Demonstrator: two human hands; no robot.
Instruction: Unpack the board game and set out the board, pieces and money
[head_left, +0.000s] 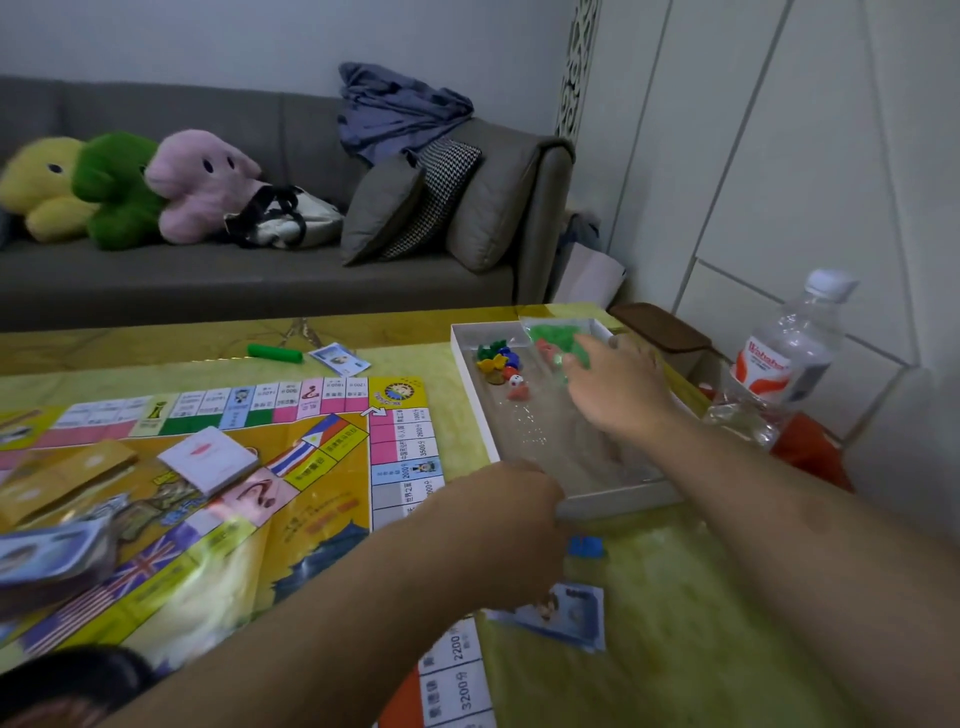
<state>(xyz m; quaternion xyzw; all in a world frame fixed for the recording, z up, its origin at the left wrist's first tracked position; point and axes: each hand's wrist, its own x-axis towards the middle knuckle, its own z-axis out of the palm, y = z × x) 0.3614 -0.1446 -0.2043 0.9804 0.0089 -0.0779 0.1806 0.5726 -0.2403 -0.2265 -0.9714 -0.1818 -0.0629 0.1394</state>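
Left hand grips the near edge of the box; right hand inside it, fingers on the bag of green pieces; grasp unclear.

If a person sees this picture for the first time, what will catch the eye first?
Probably the colourful game board spread over the table's left side, with card stacks on it. Next, the white box to its right: the right hand reaches into it at a green bag, while the left hand holds its near corner.
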